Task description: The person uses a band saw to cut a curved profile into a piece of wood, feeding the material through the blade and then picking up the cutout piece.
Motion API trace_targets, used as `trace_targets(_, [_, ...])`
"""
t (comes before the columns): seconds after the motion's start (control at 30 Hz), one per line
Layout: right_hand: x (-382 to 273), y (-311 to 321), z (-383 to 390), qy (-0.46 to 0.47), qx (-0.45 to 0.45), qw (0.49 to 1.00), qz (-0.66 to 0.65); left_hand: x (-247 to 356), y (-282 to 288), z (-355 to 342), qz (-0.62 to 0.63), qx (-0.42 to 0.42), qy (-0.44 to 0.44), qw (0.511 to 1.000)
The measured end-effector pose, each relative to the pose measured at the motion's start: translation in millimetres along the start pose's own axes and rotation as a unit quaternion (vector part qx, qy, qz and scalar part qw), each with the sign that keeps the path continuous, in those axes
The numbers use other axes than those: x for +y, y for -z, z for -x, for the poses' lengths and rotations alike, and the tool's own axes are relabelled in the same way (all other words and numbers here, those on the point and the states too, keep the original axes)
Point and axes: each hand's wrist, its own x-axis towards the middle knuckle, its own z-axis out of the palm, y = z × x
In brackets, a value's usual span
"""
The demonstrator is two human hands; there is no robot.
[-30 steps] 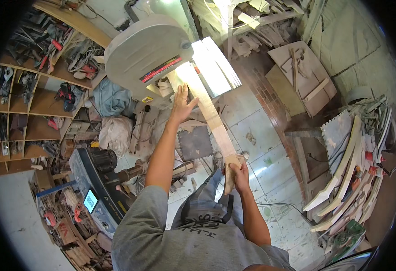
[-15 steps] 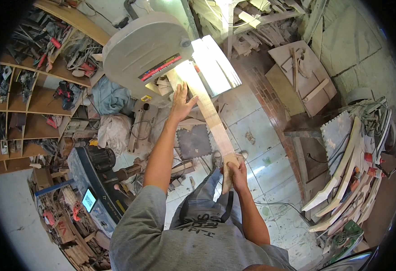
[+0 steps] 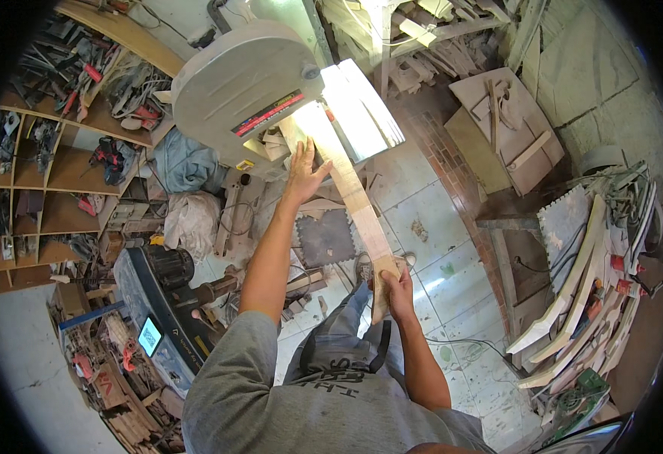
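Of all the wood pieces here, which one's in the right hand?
The long pale board: it runs from the right hand up to the grey machine; the curved pieces lie apart at far right.

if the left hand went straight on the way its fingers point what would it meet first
The left hand, fingers at the wooden board, would probably meet the grey machine housing first; depth is unclear, so it might pass underneath.

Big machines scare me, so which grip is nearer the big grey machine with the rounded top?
Left. The left grip touches the board close to the grey machine; the right grip holds the board's near end, farther away.
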Motion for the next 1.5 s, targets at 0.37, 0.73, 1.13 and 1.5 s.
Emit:
trace_targets(0.37, [0.9, 1.0, -1.5, 0.003, 0.0, 1.0, -0.005, 2.0, 0.8, -0.3, -0.006, 0.0, -0.007, 1.0])
trace_targets(0.73, [2.5, 4.0, -7.4, 0.008, 0.004, 1.0, 0.011, 4.5, 1.7, 0.0, -0.006, -0.004, -0.001, 1.0])
trace_targets(1.13, [-2.3, 1.4, -9.0, 0.009, -0.007, 1.0, -0.01, 6.2, 2.6, -0.5, -0.012, -0.016, 0.002, 1.0])
trace_targets(1.5, [-1.9, 0.7, -13.5, 0.017, 0.003, 1.0, 0.006, 4.6, 0.8, -1.6, -0.018, -0.014, 0.01, 1.0])
